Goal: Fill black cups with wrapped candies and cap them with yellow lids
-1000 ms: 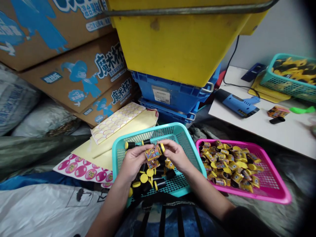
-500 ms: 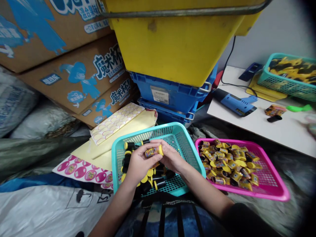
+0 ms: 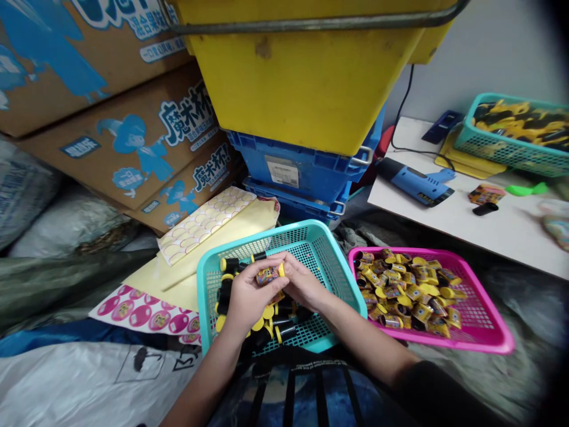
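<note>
A small canister [image 3: 269, 273] with a printed yellow-and-purple label and a yellow cap lies sideways between my hands. My left hand [image 3: 249, 292] wraps round its label end, thumb in front. At the capped end, my right hand [image 3: 303, 281] has its fingers closed on it. Both hands are above a turquoise basket [image 3: 353, 284]. Inside that basket lie several plain black canisters [image 3: 284, 331] with yellow caps, partly hidden by my left hand and wrist.
To the right, a pink basket [image 3: 493, 326] holds many labelled canisters [image 3: 415, 293]. Sticker sheets [image 3: 146, 309] lie on the left. Stacked blue crates [image 3: 293, 172], a yellow bin [image 3: 302, 83] and cartons [image 3: 133, 142] rise behind. A blue heat gun [image 3: 415, 181] rests on the white table [image 3: 502, 237].
The view has shifted slightly, so the surroundings appear a little further left. Both hands keep hold of the labelled canister in nearly the same pose.
</note>
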Demonstrator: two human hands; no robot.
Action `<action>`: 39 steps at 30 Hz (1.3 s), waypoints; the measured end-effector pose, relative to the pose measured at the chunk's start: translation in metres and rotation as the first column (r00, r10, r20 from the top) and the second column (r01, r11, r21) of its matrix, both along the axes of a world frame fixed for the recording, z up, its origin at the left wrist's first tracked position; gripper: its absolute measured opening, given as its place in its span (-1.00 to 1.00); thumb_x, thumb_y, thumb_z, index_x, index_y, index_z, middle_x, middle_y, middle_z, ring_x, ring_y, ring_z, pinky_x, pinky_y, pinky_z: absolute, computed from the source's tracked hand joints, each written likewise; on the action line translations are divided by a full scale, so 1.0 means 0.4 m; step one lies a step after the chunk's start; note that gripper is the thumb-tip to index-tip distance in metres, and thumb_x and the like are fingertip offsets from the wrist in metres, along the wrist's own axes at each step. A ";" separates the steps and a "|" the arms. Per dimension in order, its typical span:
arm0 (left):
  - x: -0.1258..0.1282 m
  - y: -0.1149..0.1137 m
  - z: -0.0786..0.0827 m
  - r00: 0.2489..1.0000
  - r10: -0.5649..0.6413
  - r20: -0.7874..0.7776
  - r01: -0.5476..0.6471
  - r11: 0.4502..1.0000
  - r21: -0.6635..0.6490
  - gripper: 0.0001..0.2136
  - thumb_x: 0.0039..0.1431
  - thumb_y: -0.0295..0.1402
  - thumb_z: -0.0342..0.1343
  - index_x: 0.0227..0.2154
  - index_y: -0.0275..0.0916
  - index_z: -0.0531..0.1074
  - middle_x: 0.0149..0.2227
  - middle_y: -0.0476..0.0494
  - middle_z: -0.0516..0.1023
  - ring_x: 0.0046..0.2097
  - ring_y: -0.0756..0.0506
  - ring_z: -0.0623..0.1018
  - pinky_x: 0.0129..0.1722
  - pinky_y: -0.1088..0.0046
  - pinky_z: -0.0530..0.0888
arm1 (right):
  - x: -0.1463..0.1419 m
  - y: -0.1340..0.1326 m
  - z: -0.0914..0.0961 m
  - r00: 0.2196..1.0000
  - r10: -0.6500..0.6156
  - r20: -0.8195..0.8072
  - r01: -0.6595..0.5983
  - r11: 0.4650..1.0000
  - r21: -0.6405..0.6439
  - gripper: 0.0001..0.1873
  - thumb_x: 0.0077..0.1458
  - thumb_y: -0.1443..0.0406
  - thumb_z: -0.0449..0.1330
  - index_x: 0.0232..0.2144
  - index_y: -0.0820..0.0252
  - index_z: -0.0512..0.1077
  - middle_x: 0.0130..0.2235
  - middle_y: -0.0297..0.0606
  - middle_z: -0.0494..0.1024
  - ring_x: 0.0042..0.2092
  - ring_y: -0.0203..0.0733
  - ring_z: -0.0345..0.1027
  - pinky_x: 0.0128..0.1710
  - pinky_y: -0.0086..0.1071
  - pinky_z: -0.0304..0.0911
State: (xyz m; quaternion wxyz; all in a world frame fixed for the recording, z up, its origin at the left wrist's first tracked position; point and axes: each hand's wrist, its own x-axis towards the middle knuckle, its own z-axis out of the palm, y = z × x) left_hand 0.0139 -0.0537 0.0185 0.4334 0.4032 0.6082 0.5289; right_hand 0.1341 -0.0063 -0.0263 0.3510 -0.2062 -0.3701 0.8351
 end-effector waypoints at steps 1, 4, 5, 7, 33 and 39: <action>-0.002 -0.001 0.001 1.000 -0.017 0.021 0.017 1.000 -0.010 -0.75 -0.18 -0.39 0.33 -0.33 -0.21 0.56 -0.22 -0.12 0.63 -0.21 -0.11 0.59 -0.19 0.39 0.53 | 0.003 0.001 0.003 1.000 0.015 0.001 -0.015 1.000 -0.012 -0.57 0.03 -0.04 0.21 -0.19 0.12 0.37 -0.28 -0.30 0.39 -0.27 -0.25 0.30 -0.21 -0.37 0.22; -0.008 -0.006 0.002 0.994 -0.066 0.092 0.070 0.997 -0.042 -0.70 -0.18 -0.36 0.34 -0.28 -0.22 0.55 -0.21 -0.14 0.62 -0.22 -0.13 0.59 -0.23 0.37 0.55 | 0.011 0.000 0.016 0.999 0.043 -0.003 -0.043 0.999 -0.008 -0.55 0.02 -0.05 0.21 -0.17 0.13 0.36 -0.30 -0.31 0.39 -0.31 -0.25 0.29 -0.26 -0.38 0.22; -0.009 -0.007 0.001 0.993 -0.074 0.090 0.077 0.996 -0.041 -0.69 -0.18 -0.36 0.34 -0.28 -0.23 0.54 -0.21 -0.14 0.62 -0.21 -0.13 0.59 -0.22 0.36 0.55 | 0.012 -0.002 0.018 0.999 0.047 -0.017 -0.047 0.999 -0.007 -0.54 0.01 -0.04 0.22 -0.17 0.13 0.35 -0.28 -0.30 0.39 -0.29 -0.25 0.30 -0.25 -0.38 0.22; -0.010 -0.006 -0.001 0.996 -0.076 0.038 0.077 0.997 -0.019 -0.71 -0.16 -0.36 0.33 -0.29 -0.22 0.54 -0.19 -0.15 0.62 -0.17 -0.15 0.58 -0.16 0.34 0.53 | 0.012 -0.005 0.015 0.997 0.045 -0.055 -0.046 0.999 -0.023 -0.55 -0.01 -0.03 0.25 -0.19 0.12 0.34 -0.25 -0.29 0.40 -0.25 -0.24 0.32 -0.22 -0.38 0.22; -0.101 0.022 -0.072 0.559 -0.415 -0.718 0.318 0.907 -0.277 -0.76 0.18 -0.30 0.02 -0.17 -0.13 0.54 -0.17 -0.14 0.61 -0.16 -0.18 0.55 -0.15 0.33 0.43 | 0.230 0.047 0.039 0.362 -0.452 0.815 -0.477 0.661 0.579 -0.85 0.15 0.29 0.11 -0.28 0.15 0.48 -0.22 -0.15 0.55 -0.18 -0.09 0.40 -0.16 -0.23 0.27; -0.078 0.005 -0.105 0.289 -0.506 -0.812 0.381 0.839 -0.388 -0.77 0.07 -0.32 0.15 -0.19 -0.19 0.54 -0.28 -0.23 0.61 -0.14 -0.25 0.47 -0.16 0.30 0.38 | 0.072 0.078 -0.068 0.143 -0.421 0.896 -0.575 0.701 0.422 -0.81 0.07 0.39 0.17 -0.21 0.27 0.43 -0.14 0.05 0.45 -0.08 0.00 0.32 -0.09 -0.20 0.20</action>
